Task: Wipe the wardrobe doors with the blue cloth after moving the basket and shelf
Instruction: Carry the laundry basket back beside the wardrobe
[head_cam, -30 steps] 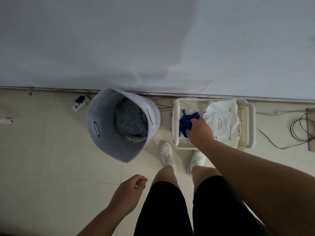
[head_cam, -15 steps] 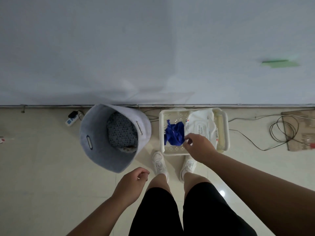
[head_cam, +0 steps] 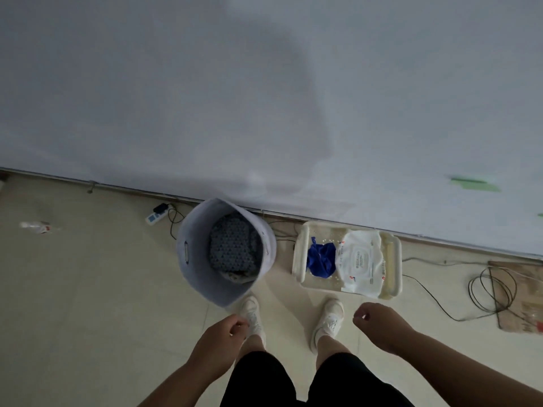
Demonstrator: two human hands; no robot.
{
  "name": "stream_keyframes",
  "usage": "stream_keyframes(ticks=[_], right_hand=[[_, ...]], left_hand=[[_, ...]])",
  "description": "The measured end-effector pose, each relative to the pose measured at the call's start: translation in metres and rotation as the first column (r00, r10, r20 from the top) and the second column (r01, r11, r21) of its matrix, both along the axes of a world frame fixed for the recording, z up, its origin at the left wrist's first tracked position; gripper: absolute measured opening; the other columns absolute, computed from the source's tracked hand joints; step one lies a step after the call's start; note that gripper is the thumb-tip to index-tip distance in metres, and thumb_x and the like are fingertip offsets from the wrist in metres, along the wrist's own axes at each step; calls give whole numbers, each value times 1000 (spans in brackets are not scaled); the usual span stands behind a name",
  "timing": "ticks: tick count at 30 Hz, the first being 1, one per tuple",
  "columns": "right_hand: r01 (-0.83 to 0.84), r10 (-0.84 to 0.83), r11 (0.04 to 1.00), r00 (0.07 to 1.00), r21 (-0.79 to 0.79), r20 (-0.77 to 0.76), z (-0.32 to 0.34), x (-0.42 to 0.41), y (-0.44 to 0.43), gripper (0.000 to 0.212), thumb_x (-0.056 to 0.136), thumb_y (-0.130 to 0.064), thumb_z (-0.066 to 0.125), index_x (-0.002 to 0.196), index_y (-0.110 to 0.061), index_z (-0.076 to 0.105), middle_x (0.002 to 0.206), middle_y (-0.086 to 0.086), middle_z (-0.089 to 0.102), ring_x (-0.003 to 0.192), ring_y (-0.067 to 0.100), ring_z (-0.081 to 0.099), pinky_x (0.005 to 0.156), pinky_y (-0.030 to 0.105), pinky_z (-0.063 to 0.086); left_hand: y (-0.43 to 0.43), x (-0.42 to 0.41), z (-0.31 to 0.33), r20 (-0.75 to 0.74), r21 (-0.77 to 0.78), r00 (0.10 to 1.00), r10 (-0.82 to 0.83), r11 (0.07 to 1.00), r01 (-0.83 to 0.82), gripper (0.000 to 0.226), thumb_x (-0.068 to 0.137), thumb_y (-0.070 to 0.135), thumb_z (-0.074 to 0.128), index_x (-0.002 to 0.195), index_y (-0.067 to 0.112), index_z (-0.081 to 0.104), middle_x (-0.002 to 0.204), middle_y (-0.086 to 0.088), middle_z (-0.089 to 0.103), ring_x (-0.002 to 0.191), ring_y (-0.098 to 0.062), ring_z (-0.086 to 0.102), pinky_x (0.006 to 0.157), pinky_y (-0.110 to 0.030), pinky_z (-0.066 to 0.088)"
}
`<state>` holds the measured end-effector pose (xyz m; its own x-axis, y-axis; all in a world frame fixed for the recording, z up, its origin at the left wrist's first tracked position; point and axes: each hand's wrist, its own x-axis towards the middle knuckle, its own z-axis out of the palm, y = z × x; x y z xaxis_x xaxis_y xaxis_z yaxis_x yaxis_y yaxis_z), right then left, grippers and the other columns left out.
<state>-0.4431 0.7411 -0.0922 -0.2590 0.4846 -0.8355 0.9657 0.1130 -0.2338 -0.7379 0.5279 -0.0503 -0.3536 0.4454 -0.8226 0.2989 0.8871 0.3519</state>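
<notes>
A crumpled blue cloth (head_cam: 321, 259) lies in the left part of a cream plastic shelf (head_cam: 393, 259) on the floor, next to a white wipes pack (head_cam: 360, 261). Left of the shelf stands a grey fabric basket (head_cam: 194, 259) holding patterned laundry (head_cam: 233, 248). Both stand against the pale wardrobe doors (head_cam: 264, 98). My right hand (head_cam: 379, 326) hangs below the shelf, fingers curled, holding nothing. My left hand (head_cam: 220, 337) hangs below the basket, fingers loosely closed and empty. My feet in white shoes stand between the hands.
A power strip (head_cam: 155, 215) with its cable lies on the tile floor left of the basket. Coiled black cables (head_cam: 490, 292) and cardboard (head_cam: 526, 298) lie at the right. A crushed plastic bottle (head_cam: 36, 227) lies far left. Green tape (head_cam: 473, 183) marks the door at right.
My right hand let go of the blue cloth in the shelf and drew back toward my body. The view rose and pulled away from the floor.
</notes>
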Motion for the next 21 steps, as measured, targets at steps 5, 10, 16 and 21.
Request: stream_keyframes(ticks=[5, 10, 16, 21], right_hand=[[133, -134, 991, 990, -36, -34, 6, -58, -20, 16, 90, -33, 59, 88, -22, 71, 86, -5, 68, 79, 15, 66, 70, 27, 50], [270, -272, 962, 959, -37, -74, 11, -127, -46, 15, 88, -26, 60, 81, -18, 70, 77, 1, 71, 65, 17, 65, 63, 31, 50], [392, -400, 916, 910, -87, -110, 10, -196, -66, 13, 89, -24, 61, 85, -18, 72, 77, 5, 73, 58, 15, 66, 53, 26, 52], [435, -447, 894, 885, -112, -130, -24, -240, -56, 14, 91, -24, 61, 87, -16, 71, 81, 9, 73, 64, 18, 66, 57, 30, 55]], left_hand=[[-43, -56, -3, -4, -8, 1000, 10, 1000, -10, 15, 100, 36, 55, 102, 39, 69, 100, 7, 77, 96, -14, 72, 93, -37, 57], [-78, -131, -13, -3, -15, 998, -55, 998, 55, 14, 100, 37, 57, 103, 36, 70, 95, 9, 76, 92, -11, 71, 89, -32, 55], [-78, -211, -22, -38, -27, 997, -61, 998, 60, 16, 101, 37, 55, 105, 33, 70, 96, 10, 75, 91, -16, 70, 90, -36, 57], [-60, -244, -57, -19, -1, 1000, -10, 1000, 10, 17, 101, 36, 54, 98, 30, 69, 92, 7, 74, 87, -19, 70, 88, -40, 57]])
